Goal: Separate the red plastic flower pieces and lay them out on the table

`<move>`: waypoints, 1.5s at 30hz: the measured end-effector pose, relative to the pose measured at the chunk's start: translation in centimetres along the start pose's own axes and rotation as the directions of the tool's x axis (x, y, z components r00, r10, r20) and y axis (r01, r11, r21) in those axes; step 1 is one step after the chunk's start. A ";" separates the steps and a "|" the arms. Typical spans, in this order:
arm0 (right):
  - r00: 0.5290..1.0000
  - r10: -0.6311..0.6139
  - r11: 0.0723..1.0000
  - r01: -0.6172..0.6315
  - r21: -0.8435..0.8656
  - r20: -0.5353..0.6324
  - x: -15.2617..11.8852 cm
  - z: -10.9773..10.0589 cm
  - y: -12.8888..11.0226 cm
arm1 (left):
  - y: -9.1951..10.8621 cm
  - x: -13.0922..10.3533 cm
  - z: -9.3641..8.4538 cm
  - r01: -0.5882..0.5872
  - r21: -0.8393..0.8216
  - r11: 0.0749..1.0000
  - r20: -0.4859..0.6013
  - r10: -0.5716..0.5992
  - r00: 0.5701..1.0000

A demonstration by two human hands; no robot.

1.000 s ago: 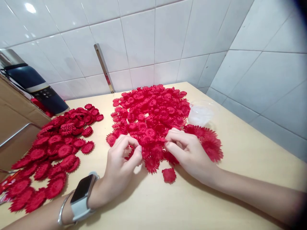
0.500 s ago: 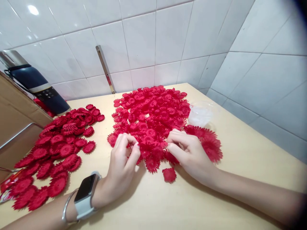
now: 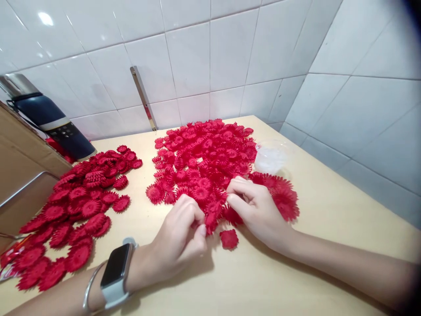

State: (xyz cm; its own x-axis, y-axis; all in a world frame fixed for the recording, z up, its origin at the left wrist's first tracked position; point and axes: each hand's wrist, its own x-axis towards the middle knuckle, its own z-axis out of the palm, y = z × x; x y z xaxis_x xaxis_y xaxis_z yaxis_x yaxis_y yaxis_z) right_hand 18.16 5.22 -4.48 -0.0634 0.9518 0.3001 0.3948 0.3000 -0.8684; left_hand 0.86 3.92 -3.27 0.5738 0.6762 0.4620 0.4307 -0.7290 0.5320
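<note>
A large heap of red fringed flower pieces (image 3: 204, 158) covers the middle of the table. At its near edge, my left hand (image 3: 184, 232) has thumb and fingers pinched at the border of a red flower piece (image 3: 214, 214). My right hand (image 3: 253, 204) is closed too, its fingertips at the right side of the same piece; what they pinch is too small to make out. A single small red piece (image 3: 229, 239) lies apart just below the hands. Larger red petal layers (image 3: 284, 199) rest partly behind my right hand.
Another pile of red flowers (image 3: 79, 202) spreads over the left side, beside a cardboard box (image 3: 26, 149) and a dark blue bottle (image 3: 54, 118). A clear plastic tub (image 3: 271, 158) stands right of the heap. Tiled walls (image 3: 190, 52) border the table (image 3: 329, 210).
My left hand has moved right and slightly down, closer to my right hand. The flower piece between the hands is now tilted. The view has shifted slightly.
</note>
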 end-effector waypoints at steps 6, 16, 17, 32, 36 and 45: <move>1.000 -0.019 1.000 0.019 -0.009 0.024 0.0 0.0 0.0 | -0.1 -0.2 0.4 -0.192 0.024 0.981 0.047 0.191 0.980; 0.995 0.101 0.988 -0.102 0.113 0.017 0.3 -0.2 0.3 | 1.1 -0.6 -0.3 0.146 -0.085 0.986 -0.013 -0.147 0.989; 0.997 0.062 0.993 -0.066 0.100 0.040 0.3 -0.2 0.2 | 0.9 -0.5 -0.3 0.237 -0.134 0.962 -0.041 -0.244 0.969; 0.993 -0.013 0.996 0.002 0.093 0.118 0.1 -0.1 -0.3 | 0.1 -0.2 -0.1 0.406 -0.467 0.785 0.022 -0.449 0.893; 0.994 -0.009 0.996 0.000 0.089 0.108 0.1 -0.1 -0.5 | 0.1 -0.2 0.0 0.404 -0.456 0.793 -0.001 -0.454 0.891; 0.958 -0.259 0.956 0.273 -0.108 0.125 -0.3 0.0 -0.4 | 0.0 -0.4 -0.2 0.284 -0.405 0.869 -0.149 -0.369 0.917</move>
State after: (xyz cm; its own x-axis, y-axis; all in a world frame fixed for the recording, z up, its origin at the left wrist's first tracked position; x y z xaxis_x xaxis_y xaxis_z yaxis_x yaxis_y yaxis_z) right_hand 18.03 4.84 -4.22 -0.2778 0.8417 0.4630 0.4593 0.5397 -0.7055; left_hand 0.52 3.65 -3.33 0.2633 0.9054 0.3332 0.2548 -0.3984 0.8811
